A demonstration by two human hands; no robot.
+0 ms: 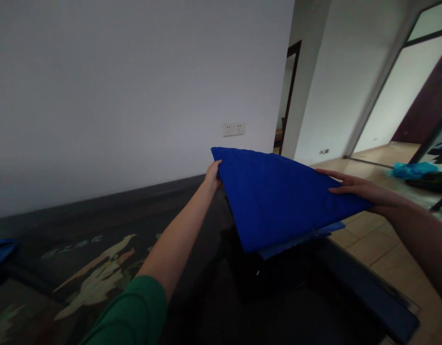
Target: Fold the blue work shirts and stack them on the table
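Observation:
A flat blue folded sheet (274, 196) spans the space between my hands above a dark surface (206, 297). At its left edge, my left hand (212, 175) grips the sheet, thumb on top and fingers partly hidden behind it. On the right side my right hand (357, 189) holds the sheet's edge, with fingers stretched over its top. Beneath the sheet's near edge shows lighter blue material (300, 241).
A pale wall (134, 86) with a double socket (233, 129) rises behind the dark surface. Blue material (1, 251) lies at the far left. A dark blue padded edge (368, 292) is at lower right. Bright blue plastic (414, 169) lies on the floor.

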